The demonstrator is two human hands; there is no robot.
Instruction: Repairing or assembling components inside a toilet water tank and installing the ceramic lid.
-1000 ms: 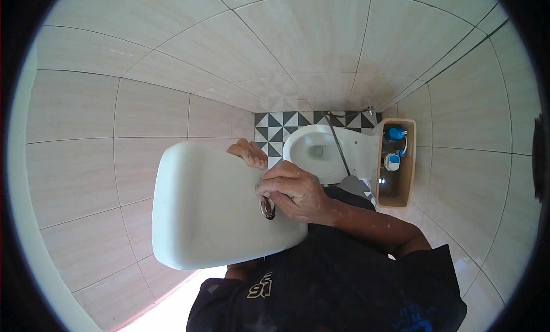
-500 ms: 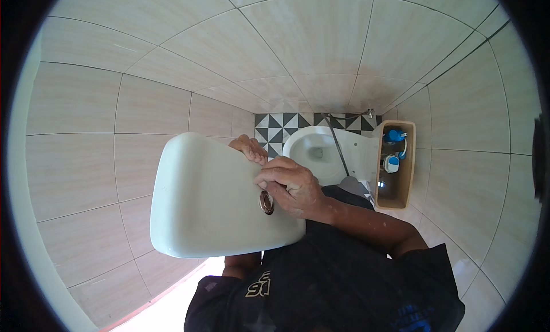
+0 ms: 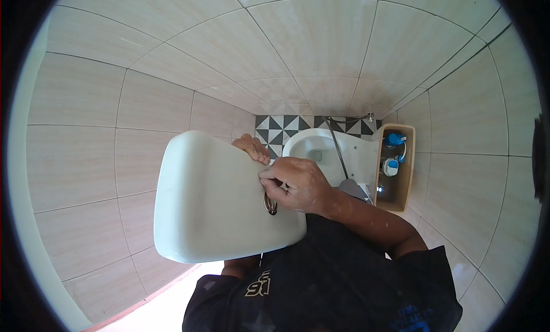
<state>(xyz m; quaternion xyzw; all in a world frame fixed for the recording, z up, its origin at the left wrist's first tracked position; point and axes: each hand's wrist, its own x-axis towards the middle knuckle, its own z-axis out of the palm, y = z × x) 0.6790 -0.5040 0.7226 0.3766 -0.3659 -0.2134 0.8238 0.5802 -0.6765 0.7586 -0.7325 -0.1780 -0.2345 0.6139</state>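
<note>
A white ceramic toilet tank lid (image 3: 217, 200) is held off the tank, in front of my chest on the left. My left hand (image 3: 252, 148) shows only in part past the lid's far edge, its fingers curled round it. My left forearm passes beneath the lid. Over the lid's right side, my right hand (image 3: 295, 185) has thumb and fingertips pinched together; whatever lies between them is hidden. Right below the thumb a shiny metal ring (image 3: 270, 205) sits in the lid, partly covered by my hand.
A white toilet bowl (image 3: 315, 153) stands to the right of the lid. Beyond it, the uncovered tank (image 3: 409, 189) holds blue and white fittings (image 3: 392, 166). A grey hose (image 3: 337, 149) crosses the bowl. Tiled walls (image 3: 309, 40) close in around a black-and-white patterned floor (image 3: 281, 126).
The lid has shifted slightly right with my left hand. My right hand has moved a little right and now covers more of the metal ring's upper part.
</note>
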